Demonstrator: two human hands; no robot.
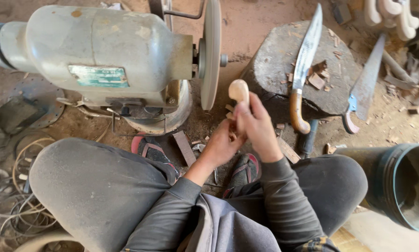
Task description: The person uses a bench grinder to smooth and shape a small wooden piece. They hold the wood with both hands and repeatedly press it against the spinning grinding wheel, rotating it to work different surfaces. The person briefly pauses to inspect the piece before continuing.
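Both my hands hold a pale wooden handle piece (239,90) upright between my knees. My right hand (257,126) wraps its upper shaft just below the rounded knob. My left hand (221,145) grips the lower end, which is hidden in my fingers. The knob stands a short way right of the pale grinding disc (211,52) of a grey bench motor (102,51), not touching it.
A curved knife with a wooden handle (303,65) lies on a stone block (284,65). A hand saw (364,84) leans beside it. A dark bucket (401,186) sits at right, pale wooden handles (391,14) at top right, wire coils (13,196) at left.
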